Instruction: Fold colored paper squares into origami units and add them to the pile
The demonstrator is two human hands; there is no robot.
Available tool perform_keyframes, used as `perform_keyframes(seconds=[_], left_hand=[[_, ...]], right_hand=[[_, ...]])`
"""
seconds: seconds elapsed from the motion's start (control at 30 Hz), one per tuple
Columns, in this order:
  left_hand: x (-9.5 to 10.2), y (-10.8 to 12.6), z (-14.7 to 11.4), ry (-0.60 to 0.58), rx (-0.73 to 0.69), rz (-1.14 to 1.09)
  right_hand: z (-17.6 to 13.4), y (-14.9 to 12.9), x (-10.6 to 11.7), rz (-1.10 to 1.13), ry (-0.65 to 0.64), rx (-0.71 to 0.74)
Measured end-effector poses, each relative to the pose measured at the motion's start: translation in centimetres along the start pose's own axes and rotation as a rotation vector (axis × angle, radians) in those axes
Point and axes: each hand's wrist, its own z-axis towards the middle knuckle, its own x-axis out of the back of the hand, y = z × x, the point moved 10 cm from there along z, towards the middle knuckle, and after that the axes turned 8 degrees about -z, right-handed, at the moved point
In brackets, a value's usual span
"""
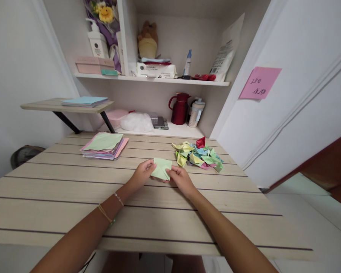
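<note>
Between my two hands is a small square of light green folded paper (161,168), raised a little over the desk. My left hand (144,170) pinches its left side, thumb on top and fingers underneath. On the right, my right hand (181,179) grips the lower right part, its thumb pressed on the paper's face. Some fingers of both hands are hidden behind the sheet. Just beyond my right hand lies a heap of folded paper boats (197,153) in yellow, green, blue, pink and red. Farther left sits a stack of coloured paper sheets (104,146), light green on top.
The slatted wooden desk (147,216) runs back to a white shelf unit (156,79). A raised side shelf (42,104) at left carries blue paper (85,101). A red jug (180,109) and a tumbler (196,113) stand at the back. A pink note (260,82) sticks to the right wall.
</note>
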Motion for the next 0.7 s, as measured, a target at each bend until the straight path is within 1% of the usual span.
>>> perform_keyframes(seconds=[0.13,0.23,0.33,0.43,0.5,0.6,0.7], left_hand=[[-0.4,-0.5,-0.4,-0.037,0.054,-0.002],[-1.2,-0.3,-0.5,-0.116,0.048,0.033],[-1.4,0.7,-0.4,-0.124,-0.018,0.068],[-1.6,0.9,-0.5,-0.133,-0.013,0.051],[-1.5,0.7,-0.5,-0.125,0.003,0.017],[-0.9,0.2,-0.2,-0.071,0.033,-0.061],[-0.2,0.2,-0.1,-0.023,0.044,-0.081]], right_hand=[[-0.3,-0.8,1.0,-0.075,0.082,0.058],[-0.5,-1.9,0.8,-0.185,0.053,0.142],[-0.7,-2.9,0.6,-0.331,0.033,0.211],[-0.6,-3.5,0.9,-0.385,0.063,0.240],[-0.6,-3.5,0.9,-0.378,0.062,0.241],[-0.4,-2.8,0.9,-0.350,0.056,0.195],[-0.4,-2.2,1.2,-0.344,0.092,0.150]])
